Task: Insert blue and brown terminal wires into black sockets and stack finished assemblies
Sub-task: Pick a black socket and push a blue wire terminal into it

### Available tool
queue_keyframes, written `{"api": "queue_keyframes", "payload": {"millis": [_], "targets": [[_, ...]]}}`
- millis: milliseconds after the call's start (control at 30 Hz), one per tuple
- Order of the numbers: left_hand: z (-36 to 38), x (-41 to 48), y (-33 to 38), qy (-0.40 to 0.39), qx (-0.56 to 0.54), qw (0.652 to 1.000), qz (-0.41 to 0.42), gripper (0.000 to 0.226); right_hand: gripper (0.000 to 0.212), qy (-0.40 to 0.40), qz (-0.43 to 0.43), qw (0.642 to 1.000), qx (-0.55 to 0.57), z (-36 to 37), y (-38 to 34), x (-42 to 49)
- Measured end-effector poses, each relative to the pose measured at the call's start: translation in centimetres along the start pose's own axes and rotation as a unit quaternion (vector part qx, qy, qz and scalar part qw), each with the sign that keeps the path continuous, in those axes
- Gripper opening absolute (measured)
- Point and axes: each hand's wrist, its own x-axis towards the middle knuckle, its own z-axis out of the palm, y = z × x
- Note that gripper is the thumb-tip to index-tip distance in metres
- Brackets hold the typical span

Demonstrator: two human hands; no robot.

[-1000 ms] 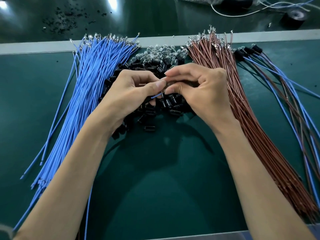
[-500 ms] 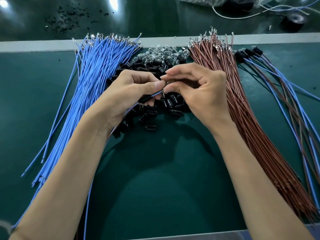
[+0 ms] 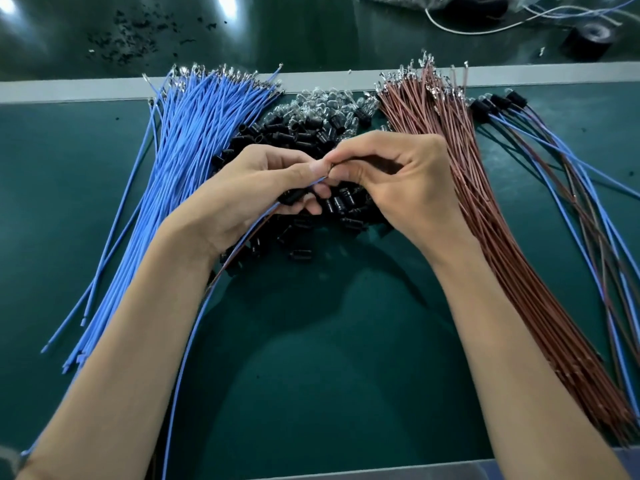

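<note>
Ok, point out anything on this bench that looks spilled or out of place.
Black crumbs lie scattered on the far surface beyond the grey strip, like spilled debris. A few blue wires splay loose off the left edge of the blue bundle. Nothing else stands out.

Change over the last second: a black socket [image 3: 294, 197] has emerged beneath the thumb of the left hand [image 3: 256, 188]. The blue wire [image 3: 190, 334] now shows a longer run from the fingertips of the right hand [image 3: 398, 188] past the left wrist, with a brown wire [image 3: 239, 245] alongside.
</note>
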Motion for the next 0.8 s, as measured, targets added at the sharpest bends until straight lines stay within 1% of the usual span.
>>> {"api": "queue_keyframes", "payload": {"millis": [133,233,267,333,433,600,633,700,800], "targets": [[-0.3,-0.1,0.1,0.016,0.002,1.0,-0.026,0.044,0.018,0.022,0.015,0.999,-0.028,-1.3,0.5,0.2],[-1.0,-0.7,0.4,0.002,0.013,0.999,-0.033,0.046,0.02,0.043,0.03,0.998,-0.017,-2.6,0.8,0.3],[-1.2,-0.8,0.4,-0.004,0.03,0.999,-0.032,0.044,0.019,0.046,0.032,0.998,-0.014,-2.8,0.9,0.3],[-1.0,-0.9,0.2,-0.007,0.058,0.998,-0.027,0.033,0.018,0.041,0.028,0.999,-0.013,-3.1,0.9,0.2],[-0.3,-0.8,-0.1,0.008,0.064,0.998,-0.02,0.017,0.016,0.027,0.018,0.999,-0.024,-3.0,0.9,0.3],[0.4,-0.6,-0.2,0.024,0.069,0.997,0.017,0.011,0.016,0.028,0.018,0.999,-0.025,-3.2,1.0,0.3],[0.5,-0.6,-0.2,0.029,0.066,0.997,0.025,0.011,0.017,0.027,0.017,0.999,-0.027,-3.2,1.0,0.3],[0.7,-0.6,-0.2,0.032,0.046,0.998,0.031,0.02,0.017,0.03,0.01,0.999,-0.03,-3.0,0.9,0.3],[0.6,-0.6,-0.1,0.001,0.026,1.0,-0.005,0.036,0.019,0.046,-0.002,0.999,-0.026,-3.0,0.7,0.3]]}}
